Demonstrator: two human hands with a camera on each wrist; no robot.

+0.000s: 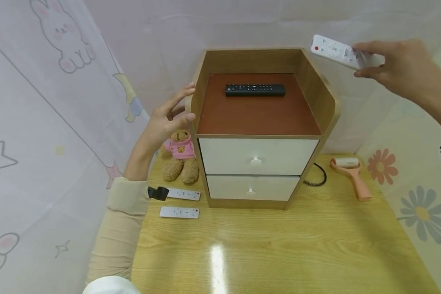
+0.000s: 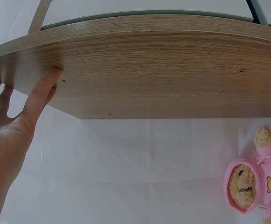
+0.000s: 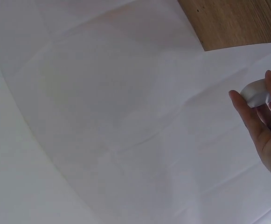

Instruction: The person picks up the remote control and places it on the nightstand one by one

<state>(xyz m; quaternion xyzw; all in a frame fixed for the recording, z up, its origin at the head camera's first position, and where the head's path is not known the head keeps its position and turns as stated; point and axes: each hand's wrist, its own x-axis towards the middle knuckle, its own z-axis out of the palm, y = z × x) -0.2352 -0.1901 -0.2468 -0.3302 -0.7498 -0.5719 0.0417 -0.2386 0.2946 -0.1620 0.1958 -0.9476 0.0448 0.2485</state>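
Observation:
My right hand (image 1: 400, 65) pinches a white remote control (image 1: 334, 50) by one end, up to the right of a small wooden cabinet (image 1: 266, 204). In the right wrist view only the rounded end of that remote (image 3: 256, 92) shows between thumb and fingers. The left hand (image 1: 165, 120) touches the cabinet's left side panel; in the left wrist view its fingers (image 2: 44, 91) lie fairly straight against the wood. On the cabinet's brown top a black remote control (image 1: 255, 90) lies crosswise. Both white drawers (image 1: 229, 156) are pushed in.
Two more white remotes (image 1: 179, 212) lie left of the cabinet, beside a teddy bear (image 1: 181, 151) in a pink hoodie. Right of it are a black coiled cord (image 1: 316, 183) and an orange lint roller (image 1: 358, 183). Printed cloth hangs around the wooden table (image 1: 279, 245).

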